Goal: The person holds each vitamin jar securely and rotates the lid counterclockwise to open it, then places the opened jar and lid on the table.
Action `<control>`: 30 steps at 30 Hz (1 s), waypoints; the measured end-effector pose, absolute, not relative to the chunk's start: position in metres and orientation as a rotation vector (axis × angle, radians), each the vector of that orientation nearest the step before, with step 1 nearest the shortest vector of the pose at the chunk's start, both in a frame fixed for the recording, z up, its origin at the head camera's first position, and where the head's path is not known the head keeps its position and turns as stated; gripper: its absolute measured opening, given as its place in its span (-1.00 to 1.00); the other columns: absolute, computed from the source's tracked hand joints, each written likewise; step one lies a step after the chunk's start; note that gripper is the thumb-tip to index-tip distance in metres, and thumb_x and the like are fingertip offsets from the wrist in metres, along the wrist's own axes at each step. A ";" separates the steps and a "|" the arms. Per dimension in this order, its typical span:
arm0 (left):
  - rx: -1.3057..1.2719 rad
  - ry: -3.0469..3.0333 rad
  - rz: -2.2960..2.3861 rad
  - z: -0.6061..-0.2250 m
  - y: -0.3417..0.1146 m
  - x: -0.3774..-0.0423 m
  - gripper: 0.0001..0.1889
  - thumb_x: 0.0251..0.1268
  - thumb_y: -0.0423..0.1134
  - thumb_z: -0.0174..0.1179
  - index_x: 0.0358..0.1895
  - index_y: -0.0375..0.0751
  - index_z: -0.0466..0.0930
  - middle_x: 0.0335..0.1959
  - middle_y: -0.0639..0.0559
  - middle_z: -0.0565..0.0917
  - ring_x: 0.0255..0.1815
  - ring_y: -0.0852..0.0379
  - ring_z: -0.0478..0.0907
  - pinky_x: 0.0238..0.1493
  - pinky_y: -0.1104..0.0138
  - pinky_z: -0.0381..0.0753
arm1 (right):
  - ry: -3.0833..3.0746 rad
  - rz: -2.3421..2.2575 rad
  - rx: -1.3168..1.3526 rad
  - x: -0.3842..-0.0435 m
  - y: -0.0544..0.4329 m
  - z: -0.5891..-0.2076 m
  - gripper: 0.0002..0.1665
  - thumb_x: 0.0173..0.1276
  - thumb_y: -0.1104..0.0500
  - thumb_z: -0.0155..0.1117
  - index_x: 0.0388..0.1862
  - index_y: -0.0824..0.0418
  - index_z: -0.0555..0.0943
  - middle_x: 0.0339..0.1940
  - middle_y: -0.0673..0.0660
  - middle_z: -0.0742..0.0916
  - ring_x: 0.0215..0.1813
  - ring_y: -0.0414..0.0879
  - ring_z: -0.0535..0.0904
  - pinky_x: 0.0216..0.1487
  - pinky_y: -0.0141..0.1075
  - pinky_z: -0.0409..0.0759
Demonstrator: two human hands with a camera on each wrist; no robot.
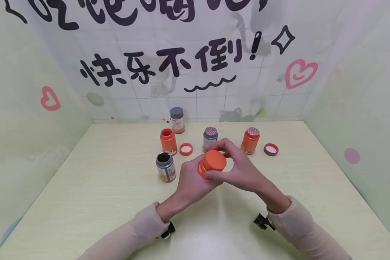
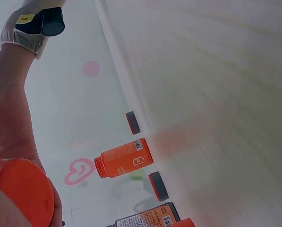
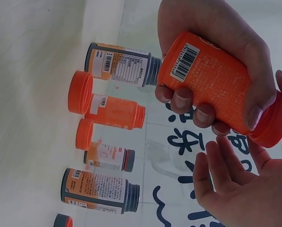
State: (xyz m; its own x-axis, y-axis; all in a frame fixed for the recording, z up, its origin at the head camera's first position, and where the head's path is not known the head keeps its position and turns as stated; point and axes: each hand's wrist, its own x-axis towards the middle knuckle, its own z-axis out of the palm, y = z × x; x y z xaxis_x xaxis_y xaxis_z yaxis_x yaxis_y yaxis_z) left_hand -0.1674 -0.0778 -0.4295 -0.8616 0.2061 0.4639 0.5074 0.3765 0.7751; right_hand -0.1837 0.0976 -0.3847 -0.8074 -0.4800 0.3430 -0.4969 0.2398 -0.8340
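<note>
My left hand (image 1: 195, 180) grips an orange bottle (image 3: 211, 85) around its body, fingers wrapped over the barcode side. Its orange lid (image 1: 215, 160) is on top, tilted toward the head camera. The right hand (image 1: 243, 171) pinches this lid, thumb on the near side and fingers curled round the far side. In the right wrist view, some of its other fingers (image 3: 221, 170) extend below the lid. Behind the hands stands a grey bottle (image 1: 210, 136) with a foil seal, its lower part hidden.
An open orange bottle (image 1: 168, 142) and open grey bottle (image 1: 166, 169) stand left, with a capped grey bottle (image 1: 177, 121) behind. A foil-sealed orange bottle (image 1: 249, 142) stands right. Loose on the table (image 1: 117, 159) are an orange cap (image 1: 186, 149) and a dark-rimmed cap (image 1: 271, 149).
</note>
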 end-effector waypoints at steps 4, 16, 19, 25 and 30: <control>-0.617 -2.367 -1.471 -0.430 -0.077 -0.168 -0.58 0.10 -0.18 0.49 0.04 -0.16 0.67 -0.12 0.03 0.82 -0.15 0.15 0.77 -0.12 0.40 0.73 | -2.472 1.672 0.927 -0.184 0.097 -0.387 -0.46 0.18 0.11 0.55 0.12 0.06 0.55 0.21 0.08 0.69 0.22 -0.09 0.58 0.21 -0.01 0.59; -0.606 -2.376 -1.439 -0.429 -0.078 -0.166 -0.53 0.12 -0.14 0.51 0.10 -0.18 0.65 -0.12 0.01 0.83 -0.14 0.13 0.78 -0.10 0.38 0.73 | -2.425 1.672 1.137 -0.183 0.103 -0.386 -0.37 0.28 0.22 0.39 0.36 0.11 0.54 0.30 0.05 0.64 0.30 -0.05 0.53 0.33 -0.18 0.59; -0.611 -2.367 -1.456 -0.429 -0.079 -0.166 -0.52 0.12 -0.16 0.51 0.12 -0.20 0.65 -0.08 0.00 0.83 -0.10 0.12 0.79 -0.06 0.36 0.73 | -2.428 1.668 1.133 -0.182 0.102 -0.385 -0.27 0.25 0.20 0.44 0.42 0.07 0.49 0.33 0.05 0.63 0.32 -0.07 0.53 0.33 -0.22 0.58; -0.617 -2.344 -1.481 -0.428 -0.079 -0.166 -0.55 0.13 -0.16 0.51 0.09 -0.17 0.66 -0.09 0.02 0.82 -0.11 0.14 0.78 -0.08 0.36 0.74 | -2.443 1.634 0.963 -0.183 0.098 -0.384 -0.30 0.13 0.10 0.58 0.25 0.01 0.51 0.18 0.02 0.68 0.19 -0.12 0.60 0.21 -0.05 0.60; -0.597 -2.364 -1.459 -0.428 -0.079 -0.167 -0.58 0.11 -0.18 0.50 0.06 -0.17 0.67 -0.13 0.02 0.83 -0.16 0.14 0.77 -0.14 0.39 0.73 | -2.479 1.547 0.823 -0.182 0.096 -0.384 -0.41 0.09 0.04 0.62 0.07 0.02 0.55 0.00 -0.10 0.72 0.03 -0.16 0.62 0.10 -0.06 0.63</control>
State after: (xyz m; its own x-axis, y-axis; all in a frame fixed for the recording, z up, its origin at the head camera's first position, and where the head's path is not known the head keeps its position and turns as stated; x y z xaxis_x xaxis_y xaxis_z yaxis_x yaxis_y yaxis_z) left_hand -0.1673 -0.0791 -0.4278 -0.8689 0.1897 0.4573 0.4938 0.3982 0.7731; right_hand -0.1816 0.0957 -0.3836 -0.8480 -0.3873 0.3619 -0.4952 0.3353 -0.8015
